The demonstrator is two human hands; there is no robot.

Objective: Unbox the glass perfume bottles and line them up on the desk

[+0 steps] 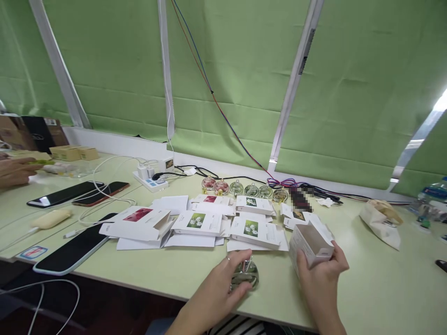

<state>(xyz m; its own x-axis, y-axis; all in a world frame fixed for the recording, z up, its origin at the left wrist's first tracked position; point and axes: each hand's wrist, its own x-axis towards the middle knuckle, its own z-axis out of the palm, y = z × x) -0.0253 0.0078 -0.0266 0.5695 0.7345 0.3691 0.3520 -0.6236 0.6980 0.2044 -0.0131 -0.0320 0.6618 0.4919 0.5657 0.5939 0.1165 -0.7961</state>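
Note:
My left hand (223, 288) is closed around a round glass bottle (252, 275) with green contents, low over the table's front edge. Part of the bottle is hidden by the fingers. In my right hand (323, 279) is a white cardboard box (310, 246), tilted, its open end facing up and its inside bare. Several flattened or open white cartons with flower pictures, such as this carton (256, 232) with a green picture and this one (136, 223) with a red picture, lie just beyond both hands. Behind them stands a row of similar round bottles, some red (221, 187), some green (251, 190).
Phones (75, 246) and white cables lie on the left, near a power strip (150, 181). A fabric pouch (380, 223) and a plastic bottle (436, 190) are on the right. Another person's hand (17, 171) is at far left. Black cables (316, 190) run along the back.

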